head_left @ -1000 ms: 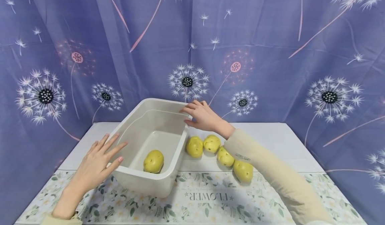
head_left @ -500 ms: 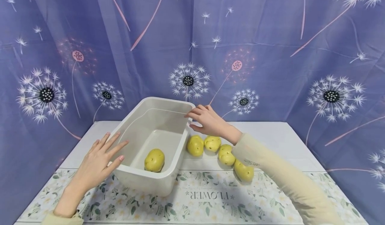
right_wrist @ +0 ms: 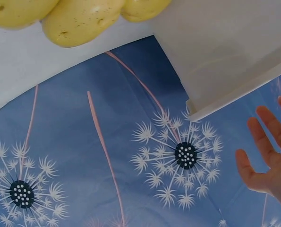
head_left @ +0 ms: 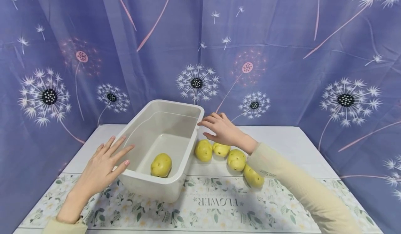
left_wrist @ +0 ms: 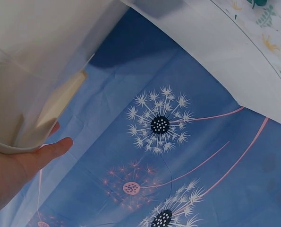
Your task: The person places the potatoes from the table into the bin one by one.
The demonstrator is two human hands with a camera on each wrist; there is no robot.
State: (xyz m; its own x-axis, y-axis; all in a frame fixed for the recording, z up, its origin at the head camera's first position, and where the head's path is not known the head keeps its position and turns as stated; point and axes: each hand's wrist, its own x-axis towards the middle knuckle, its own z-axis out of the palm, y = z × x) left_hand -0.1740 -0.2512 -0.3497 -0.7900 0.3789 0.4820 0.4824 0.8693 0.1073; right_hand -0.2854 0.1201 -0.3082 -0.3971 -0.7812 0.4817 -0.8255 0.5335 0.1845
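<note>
A pale grey plastic bin [head_left: 153, 191] stands on the table with one yellow potato [head_left: 161, 165] lying inside it. My left hand [head_left: 101, 168] is at the bin's near left rim, fingers spread straight. Just outside the far right rim hovers my right hand [head_left: 223, 129], its fingers loosely bent and holding nothing. Several more potatoes [head_left: 236, 160] lie in a curved row right of the bin, the rear ones below my right hand and one partly covered by the sleeve. In the right wrist view, the right hand [right_wrist: 277, 165] is apart from the bin's rim.
A white table [head_left: 282, 150] carries a floral mat [head_left: 216, 213] printed with the word FLOWER along its front. Blue curtains [head_left: 275, 29] with dandelion prints enclose the back and both sides, close behind the bin.
My right hand has drawn back from the bin's far right rim, moving right and slightly down. The left hand, the bin and the potatoes keep their places.
</note>
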